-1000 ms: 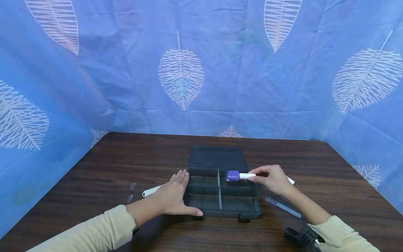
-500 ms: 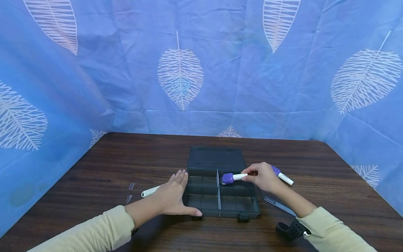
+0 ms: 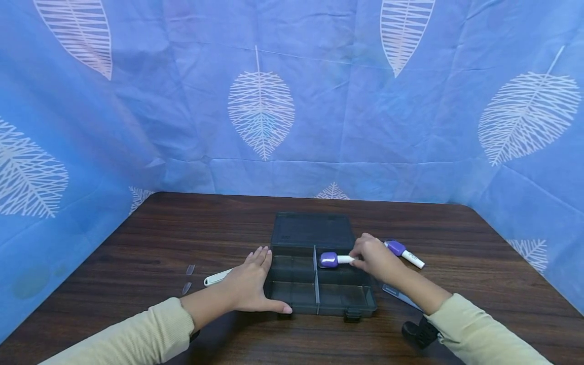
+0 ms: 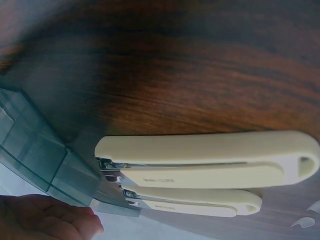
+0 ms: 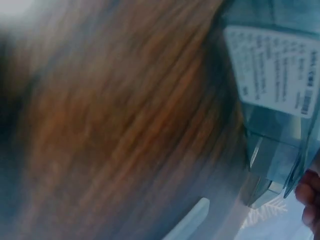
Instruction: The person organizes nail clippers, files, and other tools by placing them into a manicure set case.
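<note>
My right hand (image 3: 371, 257) pinches the white cap of a purple nail polish bottle (image 3: 328, 260), which lies sideways over the back right compartment of a dark see-through divider box (image 3: 298, 291). The box's lid (image 3: 312, 228) is folded back. My left hand (image 3: 248, 284) rests along the box's left side, fingers straight and thumb spread at the front corner. Two cream nail clippers lie side by side in the left wrist view, a nearer nail clipper (image 4: 210, 155) and a farther nail clipper (image 4: 200, 202). Fingers of the right hand (image 5: 309, 197) show at the box rim in the right wrist view.
Right of the box lies a second purple nail polish bottle (image 3: 397, 248). A flat grey-blue strip (image 3: 397, 294) is partly hidden under my right forearm. Two small clear nail-shaped pieces, a back piece (image 3: 190, 269) and a front piece (image 3: 186, 288), lie at the left.
My right hand has moved left with the nail polish bottle, bringing it close to the divider and slightly lower. The second bottle has come into view behind the hand. My left hand stays put.
</note>
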### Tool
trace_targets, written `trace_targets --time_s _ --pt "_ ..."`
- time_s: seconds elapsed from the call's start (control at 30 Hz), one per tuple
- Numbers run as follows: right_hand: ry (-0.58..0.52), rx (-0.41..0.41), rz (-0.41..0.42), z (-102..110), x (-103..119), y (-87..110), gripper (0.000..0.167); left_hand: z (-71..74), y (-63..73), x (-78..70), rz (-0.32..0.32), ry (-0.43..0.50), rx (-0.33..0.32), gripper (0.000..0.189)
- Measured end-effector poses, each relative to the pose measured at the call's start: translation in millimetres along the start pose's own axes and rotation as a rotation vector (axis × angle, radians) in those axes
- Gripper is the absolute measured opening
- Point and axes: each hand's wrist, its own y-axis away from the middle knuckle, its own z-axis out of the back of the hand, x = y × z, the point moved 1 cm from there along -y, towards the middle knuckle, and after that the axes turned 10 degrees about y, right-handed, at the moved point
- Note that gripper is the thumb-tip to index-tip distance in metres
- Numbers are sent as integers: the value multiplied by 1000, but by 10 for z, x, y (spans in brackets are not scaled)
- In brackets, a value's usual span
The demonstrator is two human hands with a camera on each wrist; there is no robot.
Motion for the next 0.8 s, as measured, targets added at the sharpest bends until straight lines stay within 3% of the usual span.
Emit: trace_targets --time_s 0.1,0.23,0.43,0.63,0.8 --pt "129 -2 59 12 42 -35 8 8 1 3 0 -5 3 116" --pt "221 14 72 14 84 -75 19 18 3 -1 -1 -4 3 116" --pt "232 53 30 -19 109 -100 23 26 10 -2 -5 11 8 115" --pt "239 40 17 -22 115 -100 23 32 9 -2 -8 8 8 115" --pt "172 20 19 10 93 -78 13 32 15 2 -6 18 3 115"
